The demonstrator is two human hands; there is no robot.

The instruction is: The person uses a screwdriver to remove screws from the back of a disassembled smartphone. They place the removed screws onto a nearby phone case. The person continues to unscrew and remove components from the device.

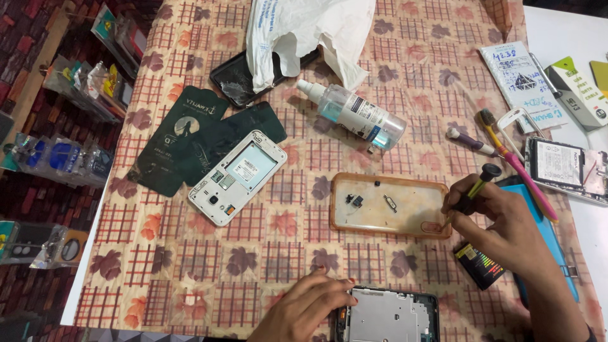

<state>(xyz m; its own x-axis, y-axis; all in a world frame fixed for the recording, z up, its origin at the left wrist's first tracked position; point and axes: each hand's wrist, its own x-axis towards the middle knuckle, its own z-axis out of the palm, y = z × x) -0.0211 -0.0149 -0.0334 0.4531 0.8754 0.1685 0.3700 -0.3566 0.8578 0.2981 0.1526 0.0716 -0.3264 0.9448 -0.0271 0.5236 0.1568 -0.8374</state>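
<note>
My right hand [500,221] grips a small screwdriver [478,183] with a yellow shaft, its tip down at the right end of a clear orange-rimmed phone case [405,218] that holds a few tiny parts [354,201]. At the near edge my left hand [304,307] rests on the corner of an opened phone body [387,316] with a bare metal frame. A white phone back shell [235,176] lies to the left on dark green packets [190,136].
A clear spray bottle [358,114] lies on its side at the middle, under a white plastic bag [304,31] that covers a cracked black phone [237,79]. Tools, a pink pen [529,183], a battery [479,266] and another opened phone [567,168] crowd the right side.
</note>
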